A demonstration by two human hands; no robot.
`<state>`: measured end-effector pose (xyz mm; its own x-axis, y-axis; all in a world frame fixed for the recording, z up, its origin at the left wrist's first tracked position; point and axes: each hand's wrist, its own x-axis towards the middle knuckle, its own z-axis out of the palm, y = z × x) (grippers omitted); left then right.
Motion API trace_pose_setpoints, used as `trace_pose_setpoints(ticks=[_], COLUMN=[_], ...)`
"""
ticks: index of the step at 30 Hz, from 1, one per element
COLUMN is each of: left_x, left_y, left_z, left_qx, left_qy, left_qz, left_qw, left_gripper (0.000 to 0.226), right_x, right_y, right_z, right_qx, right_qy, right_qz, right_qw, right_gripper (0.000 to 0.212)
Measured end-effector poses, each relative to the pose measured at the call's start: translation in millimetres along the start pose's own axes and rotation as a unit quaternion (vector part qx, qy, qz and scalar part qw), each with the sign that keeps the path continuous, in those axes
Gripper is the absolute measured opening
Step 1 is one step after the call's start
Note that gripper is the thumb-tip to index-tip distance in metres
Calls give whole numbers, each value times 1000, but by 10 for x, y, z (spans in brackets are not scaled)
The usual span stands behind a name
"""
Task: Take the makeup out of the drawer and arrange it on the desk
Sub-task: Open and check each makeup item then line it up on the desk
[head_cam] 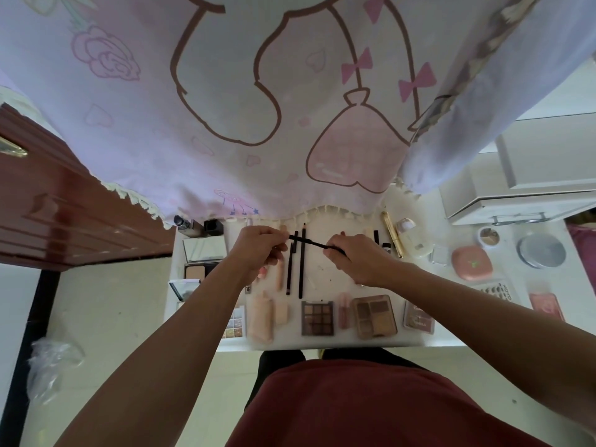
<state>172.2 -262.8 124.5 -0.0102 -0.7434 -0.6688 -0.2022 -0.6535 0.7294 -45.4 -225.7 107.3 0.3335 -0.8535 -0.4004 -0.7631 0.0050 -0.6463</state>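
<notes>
Both hands hold one thin black makeup pencil (309, 241) crosswise above the white desk (322, 344). My left hand (258, 248) pinches its left end and my right hand (358, 258) grips its right end. Under it lie two long dark pencils (301, 269) pointing away from me, with a beige stick (280, 275) beside them. Along the front edge stand a beige tube (259, 321), a dark eyeshadow palette (317, 318), a pink lip gloss (344, 310), a brown palette (374, 316) and a pink compact (418, 319).
A pink-and-lilac printed cloth (225, 108) hangs over the back of the desk. At the right are a gold tube (393, 235), a pink round case (471, 263), a silver lid (541, 252) and a white drawer unit (516, 201). A dark red cabinet (48, 204) stands left.
</notes>
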Motion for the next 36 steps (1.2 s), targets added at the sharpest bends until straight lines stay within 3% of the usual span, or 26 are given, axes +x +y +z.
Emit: trace_pose_setpoints(ticks=[5,11,13,18,26,31,36], left_x=[120,389,562,958,1369,1452,1368], left_y=[-123,-236,-263,-214,-71,-75,9], left_z=[-36,152,247,488,766,757,592], left_qx=[-46,141,244,461,601,581,487], left_qy=[38,32,27,-22,-49,-37,10], left_qz=[-23,-2,21,84,115,116,115], left_qw=[998,989,969,883,789,805,866], left_gripper=[6,12,15,18,19,23,11], right_x=[-45,-41,-37,-66,15,279,506], right_y=[286,505,541,656,727,603,517], right_z=[54,185,233,409,586,624,692], right_qx=[5,101,135,195,203,219,173], right_qy=[18,78,88,104,89,74,62], right_qz=[37,134,159,203,231,235,247], right_qw=[999,983,974,954,947,944,951], right_gripper=[30,23,10,13,9,12,12])
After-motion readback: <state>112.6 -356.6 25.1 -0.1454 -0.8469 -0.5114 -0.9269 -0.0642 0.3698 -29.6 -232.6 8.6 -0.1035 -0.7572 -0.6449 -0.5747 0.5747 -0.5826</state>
